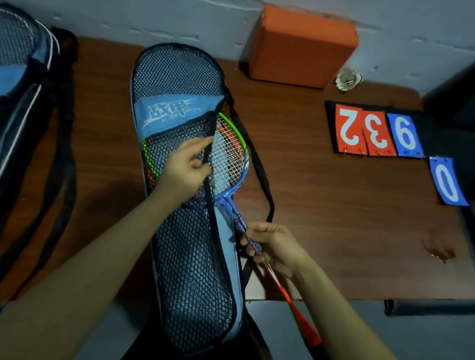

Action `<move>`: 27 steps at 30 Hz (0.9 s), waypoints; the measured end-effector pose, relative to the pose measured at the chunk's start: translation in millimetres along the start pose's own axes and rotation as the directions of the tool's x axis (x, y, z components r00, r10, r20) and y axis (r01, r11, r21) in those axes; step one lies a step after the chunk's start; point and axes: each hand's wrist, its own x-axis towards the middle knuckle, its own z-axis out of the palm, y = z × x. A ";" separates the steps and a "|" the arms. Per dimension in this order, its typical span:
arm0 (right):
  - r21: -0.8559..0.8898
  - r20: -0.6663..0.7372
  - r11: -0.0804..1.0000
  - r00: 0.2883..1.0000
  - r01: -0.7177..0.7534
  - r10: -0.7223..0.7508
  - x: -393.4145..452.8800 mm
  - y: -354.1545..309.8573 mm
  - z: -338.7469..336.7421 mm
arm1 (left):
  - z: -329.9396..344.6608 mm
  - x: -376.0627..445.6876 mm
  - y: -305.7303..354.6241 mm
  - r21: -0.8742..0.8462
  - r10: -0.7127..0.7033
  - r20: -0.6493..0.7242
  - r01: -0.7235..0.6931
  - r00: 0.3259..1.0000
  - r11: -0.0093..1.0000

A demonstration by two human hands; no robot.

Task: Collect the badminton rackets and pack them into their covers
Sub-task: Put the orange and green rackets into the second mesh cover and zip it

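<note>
Snagging looks the likeliest trouble: the mesh flap of the cover (pixel 185 232), which lies lengthwise on the tabletop (pixel 328 216) with its lower end hanging over the near edge, could catch the strings or the frame of the rackets (pixel 229 156) if the opening sags while they are pushed in. The left hand (pixel 187 164) pinches the dark zipper edge of the flap between curled fingers and thumb, lifting it clear of the racket heads, which sit partly inside the opening. The right hand (pixel 270 246) is curled round the shafts just below the blue throat, with the red handle trailing off the tabletop. A loose grip there might let the two rackets splay apart.
</note>
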 end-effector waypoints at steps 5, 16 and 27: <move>0.024 -0.078 0.996 0.994 0.085 -0.083 11.0 11.9 13.8 | 9.6 -14.0 -6.1 -0.018 0.029 0.050 -0.028 0.998 0.999; 0.023 -0.141 0.972 0.964 0.233 -0.227 15.2 14.3 32.6 | 23.2 -27.3 -20.9 0.016 0.093 0.099 -0.095 0.991 0.995; -0.381 -0.215 0.885 0.906 0.267 -0.365 59.0 -6.4 35.3 | -4.2 -16.4 -45.0 0.226 0.025 0.040 -0.033 0.999 0.974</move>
